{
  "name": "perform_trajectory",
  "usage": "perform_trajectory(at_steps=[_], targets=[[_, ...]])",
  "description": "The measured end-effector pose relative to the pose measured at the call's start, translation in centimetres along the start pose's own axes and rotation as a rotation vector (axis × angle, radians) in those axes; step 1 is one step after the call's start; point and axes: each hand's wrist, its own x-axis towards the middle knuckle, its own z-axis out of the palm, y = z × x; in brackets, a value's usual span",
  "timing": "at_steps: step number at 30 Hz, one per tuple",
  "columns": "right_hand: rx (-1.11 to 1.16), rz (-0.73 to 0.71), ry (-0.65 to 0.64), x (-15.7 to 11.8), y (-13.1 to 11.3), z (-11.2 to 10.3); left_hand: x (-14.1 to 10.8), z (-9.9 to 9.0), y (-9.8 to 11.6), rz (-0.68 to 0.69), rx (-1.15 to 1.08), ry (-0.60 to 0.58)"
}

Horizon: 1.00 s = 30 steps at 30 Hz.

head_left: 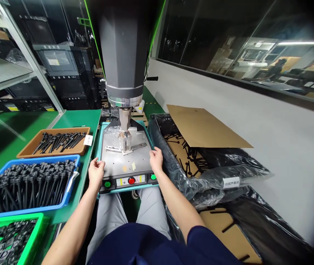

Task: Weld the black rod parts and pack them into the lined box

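Observation:
My left hand (96,172) is at the left edge of the machine's metal base plate (115,162), fingers loosely bent and apart, with no object visible in it. On the opposite edge, my right hand (157,160) is held the same way, just above a green button (153,176). A second green button (107,184) lies below and right of my left hand, and a red button (131,180) is between the two. Beyond both hands, the machine's tapered metal horn (125,118) points down at a small metal fixture (125,141). What the fixture contains is too small to tell.
To the left are a brown tray (24,151) and a blue tray (35,209) of black ribbed stems, plus a green bin (36,232) of small black parts. On the right, a plastic-lined box (170,173) holds black parts on cardboard, partly under a cardboard sheet (206,127).

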Motion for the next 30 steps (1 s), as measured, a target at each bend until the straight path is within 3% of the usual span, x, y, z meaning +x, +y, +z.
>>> perform_trajectory(at_steps=[2, 4, 6, 10, 16, 22, 27, 30], targets=[[-0.304, -0.239, 0.012, -2.1, 2.2, -2.5, -1.5, -1.0, -1.9, 0.105, 0.174, 0.059], [-0.534, -0.382, 0.002, -3.9, 4.4, -4.9, -2.8, -2.1, -3.8, 0.181, 0.334, 0.079], [-0.656, -0.418, -0.059, -5.4, 6.6, -6.8, -3.7, -3.1, -5.7, 0.212, 0.446, 0.03], [-0.693, -0.403, -0.228, -6.6, 10.1, -9.0, -3.9, -4.7, -8.9, 0.274, 0.599, -0.08], [-0.698, -0.446, -0.196, -6.1, 11.6, -9.6, -3.2, -6.1, -11.4, 0.461, 0.693, -0.105], [-0.687, -0.427, -0.226, -6.4, 11.5, -9.6, -3.5, -6.2, -11.3, 0.484, 0.674, -0.11], [-0.674, -0.378, -0.207, -6.7, 11.3, -9.5, -5.0, -4.8, -8.6, 0.557, 0.663, 0.078], [-0.649, -0.359, -0.206, -6.8, 11.2, -9.3, -5.4, -3.0, -6.8, 0.537, 0.513, 0.018]])
